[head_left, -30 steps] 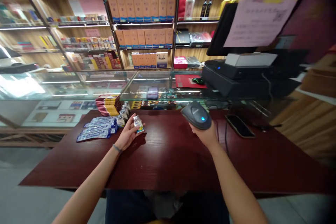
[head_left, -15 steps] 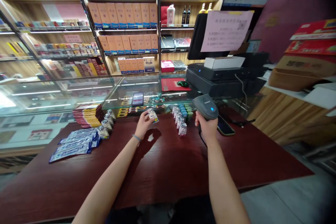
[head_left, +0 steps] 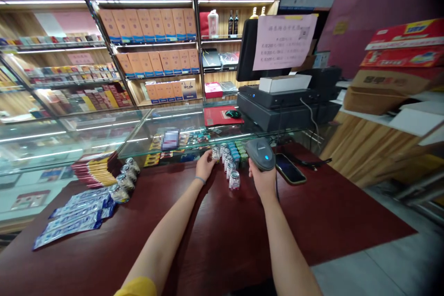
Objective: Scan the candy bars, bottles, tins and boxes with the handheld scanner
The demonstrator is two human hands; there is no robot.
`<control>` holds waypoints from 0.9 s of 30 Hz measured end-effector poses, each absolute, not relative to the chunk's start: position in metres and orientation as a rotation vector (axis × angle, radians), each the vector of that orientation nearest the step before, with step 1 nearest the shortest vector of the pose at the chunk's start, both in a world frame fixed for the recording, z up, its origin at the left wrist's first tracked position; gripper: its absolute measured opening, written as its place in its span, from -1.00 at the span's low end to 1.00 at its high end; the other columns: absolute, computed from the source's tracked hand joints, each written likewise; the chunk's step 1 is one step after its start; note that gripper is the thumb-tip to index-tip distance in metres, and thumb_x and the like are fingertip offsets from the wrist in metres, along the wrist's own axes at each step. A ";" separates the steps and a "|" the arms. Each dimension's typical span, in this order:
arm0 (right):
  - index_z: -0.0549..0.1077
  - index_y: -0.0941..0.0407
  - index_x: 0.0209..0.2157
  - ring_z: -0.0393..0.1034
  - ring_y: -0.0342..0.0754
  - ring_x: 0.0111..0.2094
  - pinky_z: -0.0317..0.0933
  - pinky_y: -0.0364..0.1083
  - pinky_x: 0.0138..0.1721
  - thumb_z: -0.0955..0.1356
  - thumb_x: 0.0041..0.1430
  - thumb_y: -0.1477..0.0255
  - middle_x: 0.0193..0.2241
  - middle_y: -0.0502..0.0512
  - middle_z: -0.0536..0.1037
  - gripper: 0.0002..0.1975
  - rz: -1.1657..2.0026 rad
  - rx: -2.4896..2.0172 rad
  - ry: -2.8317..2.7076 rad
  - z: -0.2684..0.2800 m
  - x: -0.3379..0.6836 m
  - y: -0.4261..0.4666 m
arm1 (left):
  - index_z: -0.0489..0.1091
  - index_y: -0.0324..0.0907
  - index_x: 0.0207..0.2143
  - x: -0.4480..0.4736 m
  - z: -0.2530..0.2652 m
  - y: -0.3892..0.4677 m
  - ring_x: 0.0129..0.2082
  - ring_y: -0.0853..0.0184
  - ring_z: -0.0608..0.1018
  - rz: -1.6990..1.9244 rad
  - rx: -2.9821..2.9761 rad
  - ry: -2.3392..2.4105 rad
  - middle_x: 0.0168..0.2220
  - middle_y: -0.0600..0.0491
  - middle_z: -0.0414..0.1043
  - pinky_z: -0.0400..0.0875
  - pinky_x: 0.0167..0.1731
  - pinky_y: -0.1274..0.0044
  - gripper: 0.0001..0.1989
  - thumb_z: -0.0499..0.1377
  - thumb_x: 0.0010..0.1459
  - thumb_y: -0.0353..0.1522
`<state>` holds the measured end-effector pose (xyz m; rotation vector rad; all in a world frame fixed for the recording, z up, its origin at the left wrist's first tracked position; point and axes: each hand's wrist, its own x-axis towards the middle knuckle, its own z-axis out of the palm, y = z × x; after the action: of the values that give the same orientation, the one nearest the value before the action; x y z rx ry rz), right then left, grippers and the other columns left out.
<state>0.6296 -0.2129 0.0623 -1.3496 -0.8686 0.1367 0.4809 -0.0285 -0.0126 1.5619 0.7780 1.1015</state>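
My left hand (head_left: 206, 165) is closed around a small clear jar (head_left: 215, 153) with a silvery lid, at the far end of the tabletop. Just right of it runs a row of similar jars (head_left: 234, 180) with pinkish contents, and beside them stand blue and green small containers (head_left: 237, 150). My right hand (head_left: 262, 180) grips a dark grey barcode scanner (head_left: 261, 153) by its handle, a blue light glowing on top. Another row of jars (head_left: 118, 193) stands at the left, by a stack of red and yellow packs (head_left: 95, 171) and blue-white sachets (head_left: 74, 215).
A phone (head_left: 290, 169) lies right of the scanner on the dark red table (head_left: 222, 240). Behind are a glass counter (head_left: 187, 115), a mouse (head_left: 233, 114) on a red mat, and a monitor (head_left: 247, 51) with a paper sheet. Boxes (head_left: 378, 85) are piled at right.
My left hand has moved right with the jar, from above the table to beside the row of jars. The scanner stays in my right hand. The view has shifted to the right.
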 end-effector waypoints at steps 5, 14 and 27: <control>0.36 0.03 -0.47 0.28 -0.10 -0.67 0.24 -0.11 -0.65 0.49 0.02 0.19 -0.67 -0.05 0.42 -0.71 0.223 -1.312 -0.692 0.064 0.628 -0.213 | 0.48 -0.05 -0.01 0.487 -0.018 -0.018 0.05 0.08 0.54 1.095 1.596 0.821 -0.02 -0.02 0.57 0.22 0.27 0.14 -0.52 0.41 -0.03 -0.37; 0.33 0.03 -0.52 0.25 -0.10 -0.69 0.21 -0.09 -0.64 0.50 0.01 0.14 -0.70 -0.05 0.40 -0.64 0.225 -1.308 -0.686 0.067 0.627 -0.213 | 0.41 -0.07 -0.12 0.490 -0.023 -0.012 0.02 0.06 0.57 1.096 1.612 0.878 -0.09 -0.06 0.55 0.27 0.20 0.17 -0.62 0.40 0.00 -0.42; 0.35 0.04 -0.56 0.26 -0.10 -0.68 0.26 -0.08 -0.59 0.49 0.03 0.17 -0.72 -0.04 0.40 -0.67 0.192 -1.308 -0.758 0.071 0.627 -0.216 | 0.33 -0.18 -0.02 0.484 -0.019 -0.024 -0.13 0.21 0.51 1.180 1.606 0.915 0.10 -0.14 0.26 0.44 0.02 0.23 -0.39 0.46 -0.14 -0.48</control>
<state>0.6273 -0.2159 0.0706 -1.3076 -0.7576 0.1919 0.4840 -0.0238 -0.0193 1.6056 0.9152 1.1803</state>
